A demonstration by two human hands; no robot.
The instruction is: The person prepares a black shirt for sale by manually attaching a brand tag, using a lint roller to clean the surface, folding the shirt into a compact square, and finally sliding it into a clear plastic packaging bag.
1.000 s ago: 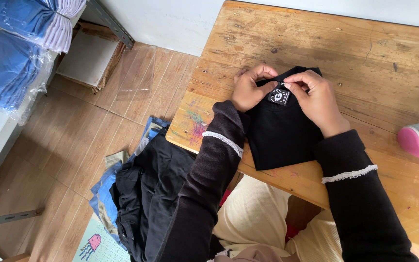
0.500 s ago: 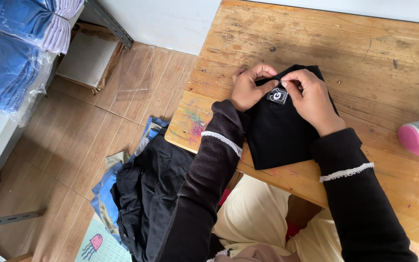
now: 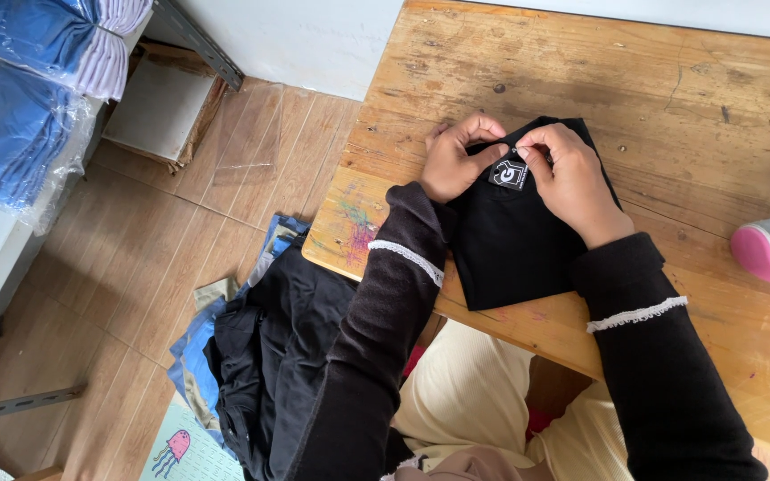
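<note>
While the folded black garment (image 3: pixel 514 240) is lying at the near edge of the wooden table (image 3: pixel 670 107), you are pinching its collar beside the woven label (image 3: pixel 510 175) with your left hand (image 3: pixel 456 160) and right hand (image 3: pixel 572 183), fingertips pressed together.

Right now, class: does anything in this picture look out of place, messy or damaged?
Yes. A heap of black and blue clothes lies loose on the floor beside the wooden table, not stacked. The table's near left corner bears coloured scribbles. The folded black garment under both hands looks tidy.
</note>
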